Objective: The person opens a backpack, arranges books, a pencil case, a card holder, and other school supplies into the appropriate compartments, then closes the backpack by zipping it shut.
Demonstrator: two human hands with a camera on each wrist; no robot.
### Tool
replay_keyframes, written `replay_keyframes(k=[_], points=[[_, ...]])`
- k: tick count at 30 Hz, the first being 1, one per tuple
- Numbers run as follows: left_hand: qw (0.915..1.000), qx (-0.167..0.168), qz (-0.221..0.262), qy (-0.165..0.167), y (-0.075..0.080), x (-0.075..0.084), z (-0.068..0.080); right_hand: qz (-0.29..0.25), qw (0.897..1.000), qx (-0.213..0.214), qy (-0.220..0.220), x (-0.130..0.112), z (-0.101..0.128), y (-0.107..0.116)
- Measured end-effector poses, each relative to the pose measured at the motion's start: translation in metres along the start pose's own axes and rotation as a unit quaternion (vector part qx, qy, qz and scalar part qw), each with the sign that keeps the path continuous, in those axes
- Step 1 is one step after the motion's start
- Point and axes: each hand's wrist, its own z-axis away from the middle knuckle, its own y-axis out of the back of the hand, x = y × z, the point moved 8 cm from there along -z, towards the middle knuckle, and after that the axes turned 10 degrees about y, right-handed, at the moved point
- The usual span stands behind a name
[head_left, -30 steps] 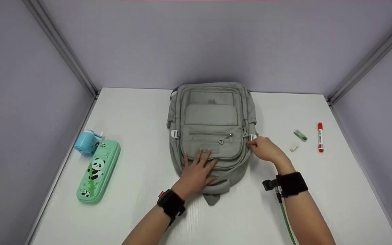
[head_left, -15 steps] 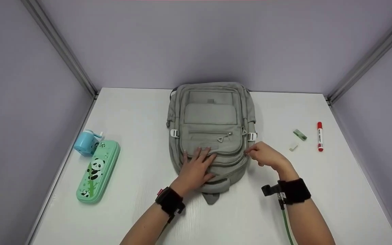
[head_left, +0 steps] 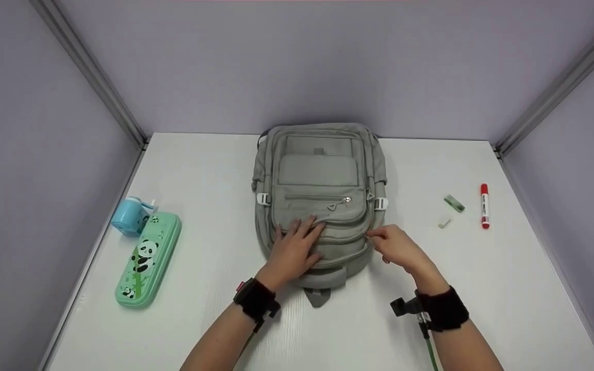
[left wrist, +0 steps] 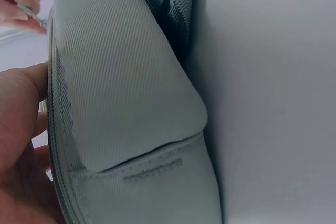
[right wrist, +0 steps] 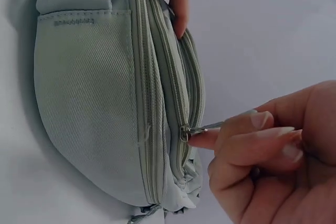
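Observation:
A grey backpack (head_left: 319, 170) lies front up on the white table, its carry handle (head_left: 323, 280) toward the person. The left hand (head_left: 292, 252) rests with spread fingers on the bag's front near that end, pressing the fabric down. At the bag's right edge, the right hand (head_left: 397, 247) pinches a zipper pull (right wrist: 210, 126) between thumb and curled fingers. In the right wrist view the zipper slider (right wrist: 184, 132) sits on one of several zipper tracks, and the left fingers show behind it. The left wrist view shows the handle end and the left thumb at the bag's edge.
On the left, a green panda pencil case (head_left: 148, 260) lies beside a blue pencil sharpener (head_left: 131, 216). Toward the right are a small green item (head_left: 454, 203), a small whitish block (head_left: 445, 222) and a red-capped marker (head_left: 485, 206). Partition walls (head_left: 297, 67) border the table.
The right hand has moved down and slightly left along the bag's right edge, toward the handle end. The left hand has shifted slightly, and the fabric under it is more creased.

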Motion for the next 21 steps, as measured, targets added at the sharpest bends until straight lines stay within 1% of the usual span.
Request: replay_keyframes(k=[3,5,7,10,13,18,21], points=[[0.9999,0.005,-0.011,0.0,0.0,0.0,-0.001,-0.043,0.999,-0.019,0.002,-0.002,0.002,-0.012],[0.9998,0.007,-0.019,-0.001,-0.001,0.001,-0.001,-0.072,0.997,-0.018,-0.002,-0.004,0.003,-0.02],[0.9997,0.01,-0.023,0.0,-0.001,0.001,-0.001,-0.096,0.995,-0.008,-0.007,-0.005,0.003,-0.027],[0.9996,0.011,-0.027,0.001,-0.001,0.002,-0.001,-0.113,0.993,0.018,-0.009,-0.008,0.002,-0.038],[0.9993,0.014,-0.033,0.003,-0.002,0.002,-0.001,-0.125,0.992,0.031,-0.005,-0.011,0.001,-0.051],[0.9988,0.02,-0.045,0.006,-0.001,0.005,0.001,-0.165,0.986,0.033,0.007,-0.015,-0.002,-0.072],[0.9991,0.031,-0.027,0.011,0.002,0.008,0.001,-0.184,0.982,0.034,0.009,-0.016,-0.005,-0.079]])
